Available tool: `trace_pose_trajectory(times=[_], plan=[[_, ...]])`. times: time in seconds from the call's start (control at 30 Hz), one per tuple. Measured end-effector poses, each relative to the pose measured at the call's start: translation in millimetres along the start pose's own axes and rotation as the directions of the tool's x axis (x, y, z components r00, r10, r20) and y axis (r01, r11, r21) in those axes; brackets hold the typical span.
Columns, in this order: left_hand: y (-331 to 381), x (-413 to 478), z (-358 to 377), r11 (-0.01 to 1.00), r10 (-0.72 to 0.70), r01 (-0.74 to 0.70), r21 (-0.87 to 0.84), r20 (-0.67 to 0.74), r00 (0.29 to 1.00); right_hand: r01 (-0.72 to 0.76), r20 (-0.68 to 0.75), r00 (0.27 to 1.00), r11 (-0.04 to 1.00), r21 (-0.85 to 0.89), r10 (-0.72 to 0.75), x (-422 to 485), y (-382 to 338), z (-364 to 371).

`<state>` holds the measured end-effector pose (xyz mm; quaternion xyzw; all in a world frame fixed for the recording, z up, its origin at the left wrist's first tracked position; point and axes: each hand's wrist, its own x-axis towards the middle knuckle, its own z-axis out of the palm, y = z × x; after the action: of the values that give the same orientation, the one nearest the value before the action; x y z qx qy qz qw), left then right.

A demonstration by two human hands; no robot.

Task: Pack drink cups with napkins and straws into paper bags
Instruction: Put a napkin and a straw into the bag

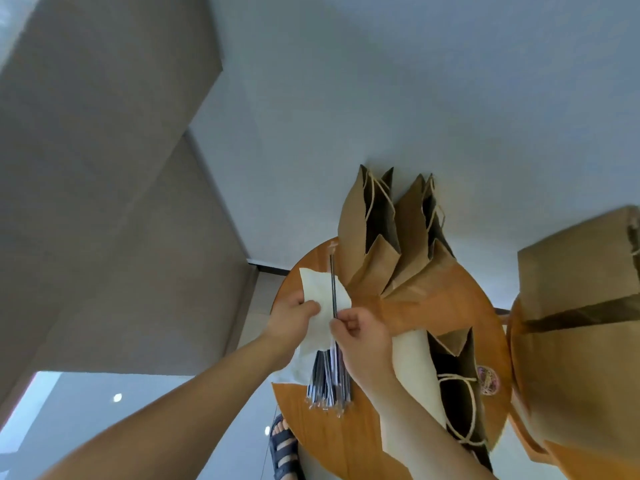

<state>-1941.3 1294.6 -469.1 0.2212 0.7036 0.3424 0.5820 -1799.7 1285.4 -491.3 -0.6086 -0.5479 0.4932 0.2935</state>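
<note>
Your single straw [333, 285] stands upright against the napkin [317, 282], both held above the left part of the round table [450, 303]. Your right hand [363, 337] pinches the straw's lower end between thumb and fingertips; your left hand [294, 317] grips the napkin's edge, thumb pressed on its face. To do this well, lay the straw along the napkin's middle and close your left thumb over both, so one hand carries the pair and the other is free to spread a bag mouth.

You have one straw and one napkin in hand. Below them a bundle of straws [329, 382] lies on the table, too many to count. Four paper bags show: two back bags [360, 230] standing open side by side, a near bag [457, 375] under your right forearm, and a large bag [581, 271] at the right edge. A pale sheet [412, 355] beside the near bag may be more napkins, though that is unclear. I see no cup plainly
</note>
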Motion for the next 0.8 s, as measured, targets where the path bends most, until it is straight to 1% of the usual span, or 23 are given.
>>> trace_pose_trajectory(times=[0.07, 0.17, 0.3, 0.43, 0.5, 0.53, 0.6, 0.63, 0.73, 0.8], plan=[[12, -13, 5, 0.999, 0.026, -0.025, -0.04, 0.026, 0.999, 0.014, -0.009, 1.0, 1.0, -0.017, -0.014, -3, -17, -11], [29, -34, 12, 0.992, 0.098, -0.092, -0.088, 0.073, 0.993, 0.075, -0.016, 0.997, 0.993, -0.086, -0.077, -9, -37, -30], [52, -57, 22, 0.976, 0.218, -0.213, -0.052, 0.136, 0.966, 0.13, -0.027, 0.991, 0.984, -0.124, -0.134, -15, -61, -56], [71, -70, 38, 0.955, 0.293, -0.296, 0.012, 0.102, 0.951, 0.141, -0.047, 0.988, 0.98, -0.143, -0.149, -21, -79, -82], [83, -77, 48, 0.942, 0.33, -0.334, 0.025, 0.088, 0.94, 0.14, -0.093, 0.983, 0.975, -0.174, -0.158, -24, -86, -98], [89, -82, 53, 0.939, 0.343, -0.345, 0.004, 0.095, 0.935, 0.146, -0.13, 0.977, 0.975, -0.168, -0.169, -26, -89, -107], [103, -93, 62, 0.935, 0.355, -0.347, -0.076, 0.147, 0.923, 0.167, -0.203, 0.963, 0.983, -0.077, -0.18, -27, -95, -127], [110, -100, 66, 0.932, 0.361, -0.346, -0.108, 0.188, 0.914, 0.175, -0.216, 0.961, 0.985, -0.014, -0.173, -27, -98, -137], [127, -121, 81, 0.924, 0.38, -0.347, -0.158, 0.297, 0.876, 0.207, -0.167, 0.969, 0.969, 0.132, -0.184, -29, -105, -162], [133, -132, 91, 0.916, 0.398, -0.352, -0.194, 0.327, 0.857, 0.239, -0.123, 0.968, 0.957, 0.166, -0.22, -32, -108, -174]])
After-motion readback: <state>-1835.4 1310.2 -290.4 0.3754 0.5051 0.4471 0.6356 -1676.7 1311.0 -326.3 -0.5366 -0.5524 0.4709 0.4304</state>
